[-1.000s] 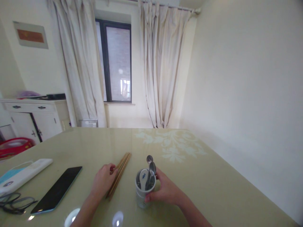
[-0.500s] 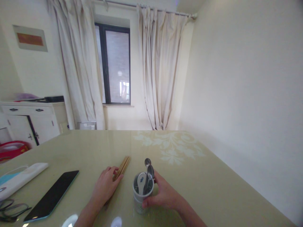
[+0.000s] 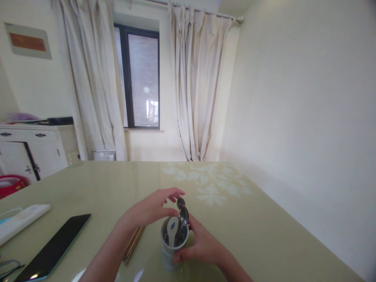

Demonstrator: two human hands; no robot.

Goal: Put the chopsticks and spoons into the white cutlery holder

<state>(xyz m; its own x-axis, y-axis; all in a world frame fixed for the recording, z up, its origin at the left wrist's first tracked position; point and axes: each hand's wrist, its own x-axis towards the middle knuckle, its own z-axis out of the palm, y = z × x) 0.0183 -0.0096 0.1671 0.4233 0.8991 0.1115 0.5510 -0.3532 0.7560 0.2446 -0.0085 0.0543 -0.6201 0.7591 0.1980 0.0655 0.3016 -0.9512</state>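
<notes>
A pale cup [image 3: 169,256] stands upright on the table, and my right hand [image 3: 201,243] is wrapped round its right side. In the cup are a white spoon with a blue mark [image 3: 172,231] and metal spoons [image 3: 184,216], their bowls pointing up. My left hand [image 3: 158,205] hovers over the cup's far left side, fingers apart and curved around the spoon tops; whether its thumb touches a spoon I cannot tell. Below my left wrist lies a bundle of wooden chopsticks [image 3: 133,244] on the table, partly hidden by the forearm.
A black tablet-like slab [image 3: 55,244] lies left on the glossy table [image 3: 249,239]. Beyond it are a white long object [image 3: 25,221] and a pair of glasses [image 3: 10,270] at the frame's edge. A wall [image 3: 308,129] runs along the right side.
My left hand has let go of the chopsticks, leaving them on the table, and has risen rightward to the spoons. My right hand stays on the cup. The view has shifted slightly.
</notes>
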